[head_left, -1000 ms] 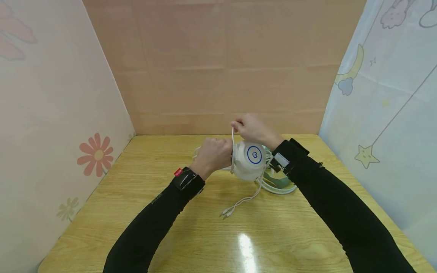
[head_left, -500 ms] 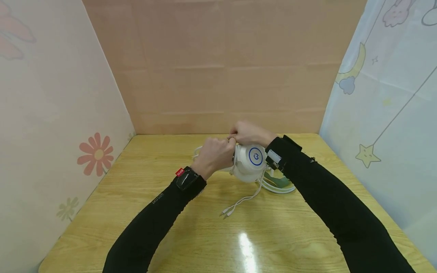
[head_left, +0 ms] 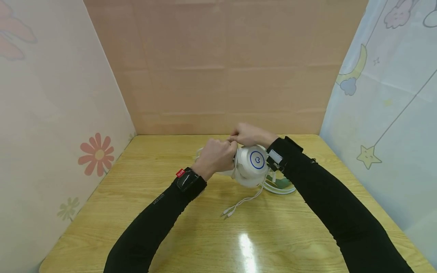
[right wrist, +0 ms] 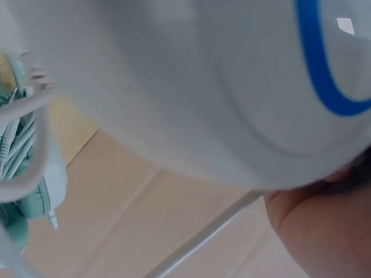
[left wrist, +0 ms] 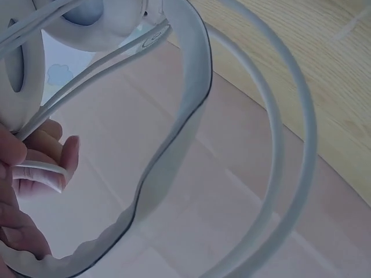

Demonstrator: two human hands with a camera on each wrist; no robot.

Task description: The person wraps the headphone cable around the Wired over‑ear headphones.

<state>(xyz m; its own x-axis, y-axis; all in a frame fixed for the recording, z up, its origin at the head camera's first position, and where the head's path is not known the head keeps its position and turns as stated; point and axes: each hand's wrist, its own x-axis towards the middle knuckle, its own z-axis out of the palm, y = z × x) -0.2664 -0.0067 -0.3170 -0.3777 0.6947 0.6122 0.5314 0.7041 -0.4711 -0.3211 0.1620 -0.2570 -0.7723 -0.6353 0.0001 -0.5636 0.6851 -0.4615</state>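
My left hand [head_left: 217,155] grips white headphones [head_left: 248,179], raised above the table, with a blue ring on the ear cup facing me. Bent over the top of the cup, my right hand [head_left: 250,134] pinches the thin white cable [left wrist: 42,167] right beside the left hand's knuckles. Some of that cable is wound around the headphones. Its two twisted tail ends [head_left: 246,199] hang down in front, tipped with metal plugs. In the left wrist view the padded headband [left wrist: 194,63] curves down to the fingers at the lower left. Up close, the ear cup [right wrist: 174,104] fills most of the right wrist view.
Behind the right wrist, green-and-white headphones [head_left: 281,183] lie on the wooden table [head_left: 191,239], with cable bundled in them [right wrist: 20,145]. A brown paper-like wall [head_left: 222,68] stands at the back, and patterned white sheets [head_left: 379,113] close in both sides.
My right hand has come down from above the headphones, drawing the cable down to the left hand. The headphones have dropped slightly and shifted a little right.
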